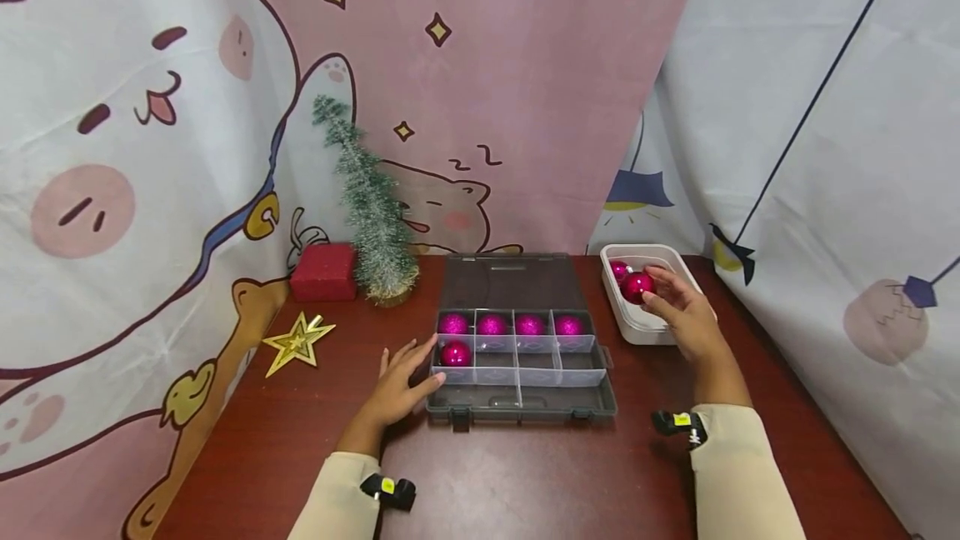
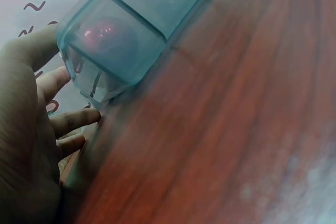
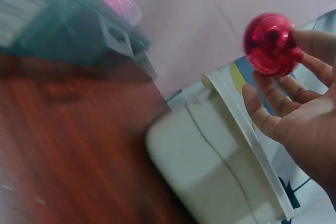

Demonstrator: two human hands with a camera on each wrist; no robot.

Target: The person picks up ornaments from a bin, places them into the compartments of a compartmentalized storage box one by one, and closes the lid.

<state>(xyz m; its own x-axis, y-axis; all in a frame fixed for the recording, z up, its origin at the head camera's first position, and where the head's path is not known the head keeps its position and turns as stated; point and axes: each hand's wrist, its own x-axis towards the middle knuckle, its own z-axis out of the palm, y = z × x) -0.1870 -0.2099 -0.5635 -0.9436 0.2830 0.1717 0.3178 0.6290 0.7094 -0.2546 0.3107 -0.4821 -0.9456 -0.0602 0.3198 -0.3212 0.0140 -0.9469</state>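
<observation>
My right hand (image 1: 686, 317) pinches a shiny magenta Christmas ball (image 3: 270, 44) between thumb and fingers, above the white plastic tub (image 1: 651, 332). Inside that tub lies another magenta ball (image 1: 619, 270). My left hand (image 1: 397, 384) rests with fingers spread against the left side of the grey divided box (image 1: 522, 417), whose lid lies open toward the back. Glittery magenta balls (image 1: 492, 324) fill the back row, one per compartment. A shiny ball (image 1: 455, 353) sits at the left of the middle row; the left wrist view shows it through the box wall.
A gold star (image 1: 299, 344) lies on the brown table (image 1: 517, 482) at the left. Behind it are a red box (image 1: 324, 273) and a small frosted Christmas tree (image 1: 375, 215). Printed curtains (image 1: 495, 65) enclose the table at the back and sides.
</observation>
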